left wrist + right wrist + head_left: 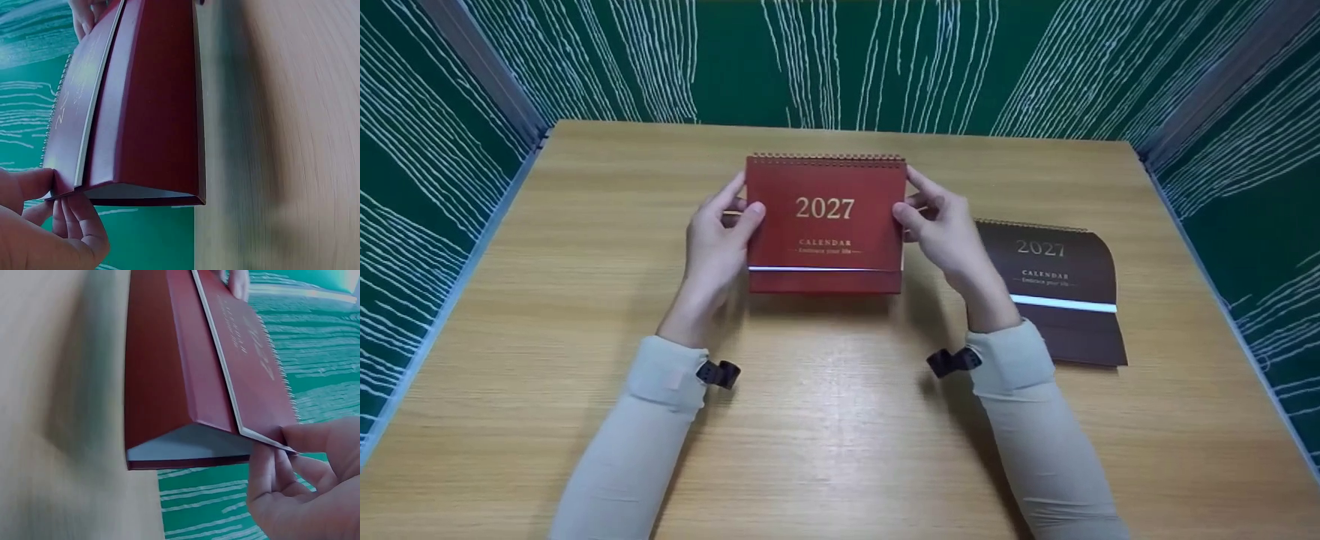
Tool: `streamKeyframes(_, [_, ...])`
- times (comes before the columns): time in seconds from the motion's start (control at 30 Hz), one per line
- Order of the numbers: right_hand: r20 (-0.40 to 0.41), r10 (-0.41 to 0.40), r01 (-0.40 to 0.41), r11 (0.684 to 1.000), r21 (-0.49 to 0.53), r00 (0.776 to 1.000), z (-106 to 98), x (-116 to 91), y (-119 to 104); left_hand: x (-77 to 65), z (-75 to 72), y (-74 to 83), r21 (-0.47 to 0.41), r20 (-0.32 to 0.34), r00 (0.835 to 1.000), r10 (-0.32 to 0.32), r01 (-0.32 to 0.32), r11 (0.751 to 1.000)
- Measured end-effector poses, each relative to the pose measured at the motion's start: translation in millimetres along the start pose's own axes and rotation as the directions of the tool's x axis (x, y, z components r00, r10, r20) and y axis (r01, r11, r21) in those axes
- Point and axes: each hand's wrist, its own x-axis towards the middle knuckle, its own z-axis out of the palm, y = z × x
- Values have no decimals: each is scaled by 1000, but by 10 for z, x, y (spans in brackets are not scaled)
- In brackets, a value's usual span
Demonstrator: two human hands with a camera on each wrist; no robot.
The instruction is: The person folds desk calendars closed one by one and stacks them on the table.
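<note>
A red desk calendar (825, 225) marked 2027 in gold faces me, its spiral binding along the top. My left hand (718, 232) pinches its left edge, thumb on the cover and fingers behind. On the opposite edge, my right hand (949, 229) pinches it in the same way. Both wrist views show the calendar's red base (163, 101) folded into a hollow stand, with a pale inside (191, 441) visible at the open end. A dark brown calendar (1065, 330), also marked 2027, lies to the right, partly hidden behind my right hand and forearm.
The wooden table (832, 450) extends under both forearms. Green walls (735, 67) with white streaks stand behind it and at both sides. A small black camera (720, 373) sits at the left wrist, and another black camera (952, 362) at the right.
</note>
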Motion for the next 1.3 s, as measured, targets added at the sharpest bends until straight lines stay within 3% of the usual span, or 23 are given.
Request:
streamKeyframes(0.2, [14,47,-46,999,-19,999,-182,-53,19,-5,153,8,-21,34,999,-25,25,999])
streamKeyframes(0.6, [50,112,-108,991,-85,992,-364,-100,92,81,325,-69,-44,96,994,-60,64,997])
streamKeyframes(0.93, [43,149,-144,984,-102,988,-388,-81,180,104,369,-105,-45,119,991,-55,61,997])
streamKeyframes(1.3, [40,118,-113,987,-112,992,-343,-55,231,134,359,-151,-32,166,985,-53,59,998])
